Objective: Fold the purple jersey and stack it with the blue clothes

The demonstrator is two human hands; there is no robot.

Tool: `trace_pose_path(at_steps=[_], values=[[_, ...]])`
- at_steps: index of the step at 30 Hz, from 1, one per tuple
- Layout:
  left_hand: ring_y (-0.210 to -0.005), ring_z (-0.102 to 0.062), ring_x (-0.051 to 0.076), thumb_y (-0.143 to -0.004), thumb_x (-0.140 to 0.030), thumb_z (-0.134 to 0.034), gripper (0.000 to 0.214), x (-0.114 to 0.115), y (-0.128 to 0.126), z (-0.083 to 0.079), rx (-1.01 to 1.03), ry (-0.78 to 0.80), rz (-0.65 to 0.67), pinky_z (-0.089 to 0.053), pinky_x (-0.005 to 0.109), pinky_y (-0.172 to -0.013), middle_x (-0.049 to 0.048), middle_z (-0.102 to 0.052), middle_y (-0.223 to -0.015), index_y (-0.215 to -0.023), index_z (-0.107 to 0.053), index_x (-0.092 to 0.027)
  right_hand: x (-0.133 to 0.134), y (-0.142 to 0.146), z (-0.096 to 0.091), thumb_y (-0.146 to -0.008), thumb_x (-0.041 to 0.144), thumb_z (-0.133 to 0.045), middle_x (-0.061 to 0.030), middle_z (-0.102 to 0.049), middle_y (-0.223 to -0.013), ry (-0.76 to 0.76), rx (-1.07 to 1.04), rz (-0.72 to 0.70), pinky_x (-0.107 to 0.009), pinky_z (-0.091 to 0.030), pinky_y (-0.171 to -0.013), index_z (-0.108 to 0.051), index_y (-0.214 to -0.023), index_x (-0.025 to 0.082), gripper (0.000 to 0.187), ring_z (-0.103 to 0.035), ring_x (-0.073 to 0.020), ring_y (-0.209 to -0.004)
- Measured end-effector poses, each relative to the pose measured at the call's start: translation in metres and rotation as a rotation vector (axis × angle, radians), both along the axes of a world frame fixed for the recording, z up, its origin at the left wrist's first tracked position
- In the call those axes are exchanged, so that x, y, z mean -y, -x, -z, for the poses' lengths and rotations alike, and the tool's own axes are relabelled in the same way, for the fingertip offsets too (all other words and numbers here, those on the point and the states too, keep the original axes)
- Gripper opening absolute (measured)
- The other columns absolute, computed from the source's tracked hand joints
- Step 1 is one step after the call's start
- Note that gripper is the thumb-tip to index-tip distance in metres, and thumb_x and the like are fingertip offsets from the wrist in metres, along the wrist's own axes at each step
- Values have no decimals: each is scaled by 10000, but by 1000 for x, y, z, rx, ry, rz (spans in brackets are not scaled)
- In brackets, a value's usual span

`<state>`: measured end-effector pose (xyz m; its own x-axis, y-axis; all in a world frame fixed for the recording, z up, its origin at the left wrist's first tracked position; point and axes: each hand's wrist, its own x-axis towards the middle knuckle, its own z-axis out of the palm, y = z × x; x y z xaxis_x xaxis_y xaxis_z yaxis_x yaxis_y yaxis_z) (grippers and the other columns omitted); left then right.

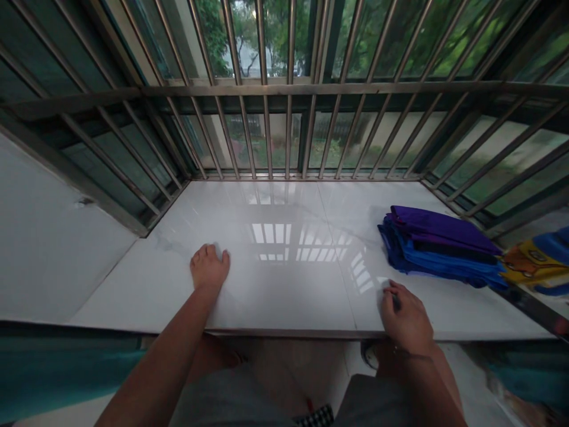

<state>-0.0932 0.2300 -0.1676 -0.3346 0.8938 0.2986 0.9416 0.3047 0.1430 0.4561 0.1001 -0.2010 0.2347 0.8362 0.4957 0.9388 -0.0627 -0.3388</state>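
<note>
Head view, looking down on a glossy white tiled window ledge [284, 279] enclosed by grey metal security bars [267, 130]. A stack of folded blue and purple cloths [438, 246] lies flat at the right of the ledge, soft-edged, its long axis running left to right and tilted slightly toward the near right. It sits forward and to the right of the right hand [406, 317], near but apart; the left hand [208, 267] is well apart from it. Right hand rests palm down at the ledge's front edge, fingers loosely curled, with something small and dark under them; cannot tell what. Left hand lies flat on bare tile, fingers curled under, holding nothing. A yellow and blue printed cloth [533, 261] lies just beyond the stack.
</note>
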Motion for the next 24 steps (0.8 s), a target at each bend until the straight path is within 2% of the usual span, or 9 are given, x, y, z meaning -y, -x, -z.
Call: trace_pose_path(at_steps=[18, 24], values=[[-1325, -607, 418, -1038, -478, -442, 583, -1, 0, 0, -37, -10, 0, -460, 556, -1136, 271, -671, -1446, -1378, -671, -63, 1, 3, -2, -1013, 430, -485, -150, -799, -1284, -1, -17, 15, -507, -538, -1143, -726, -984, 237, 310, -722, -339, -1243], [-1302, -620, 406, -1038, -484, -452, 542, -1, 1, 1, -35, -10, 8, -463, 543, -1129, 250, -686, -1418, -1335, -685, -95, 1, 2, -2, -1004, 429, -499, -151, -802, -1280, 4, -22, 11, -498, -542, -1132, -740, -986, 232, 312, -727, -338, -1225]])
